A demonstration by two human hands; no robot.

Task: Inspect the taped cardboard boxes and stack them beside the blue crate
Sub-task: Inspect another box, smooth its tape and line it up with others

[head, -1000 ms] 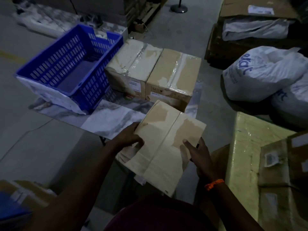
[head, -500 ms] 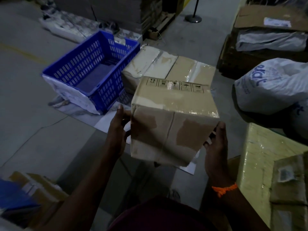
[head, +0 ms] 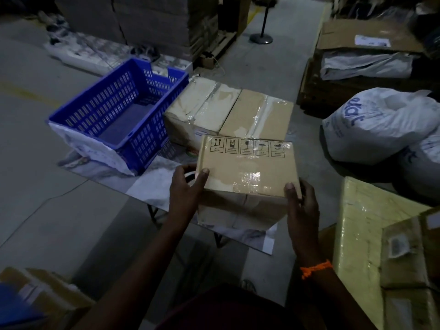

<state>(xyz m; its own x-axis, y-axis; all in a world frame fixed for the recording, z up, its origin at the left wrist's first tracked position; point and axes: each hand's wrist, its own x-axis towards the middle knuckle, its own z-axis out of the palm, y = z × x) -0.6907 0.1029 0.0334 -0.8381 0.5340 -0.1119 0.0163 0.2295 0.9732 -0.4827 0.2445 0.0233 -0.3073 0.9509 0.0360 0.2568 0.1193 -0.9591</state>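
Note:
I hold a taped cardboard box (head: 247, 172) above the near edge of a low table (head: 157, 184). Its top face shows a row of handling symbols and shiny tape. My left hand (head: 188, 186) grips its left side, thumb on top. My right hand (head: 301, 201) grips its right side, thumb on the top edge. Two more taped boxes stand side by side on the table, one (head: 202, 108) touching the blue crate (head: 121, 110) and one (head: 259, 115) to its right. The crate looks empty.
White filled sacks (head: 381, 125) lie at the right. A yellow wrapped carton (head: 371, 225) with smaller boxes stands at the near right. More cartons (head: 47, 296) sit at the near left. Pallets and stacked goods (head: 364, 55) line the back, with a stanchion base (head: 261, 38).
The box has been turned in my hands, so the face with the handling symbols now points up. It has also been lifted forward towards the two boxes on the table.

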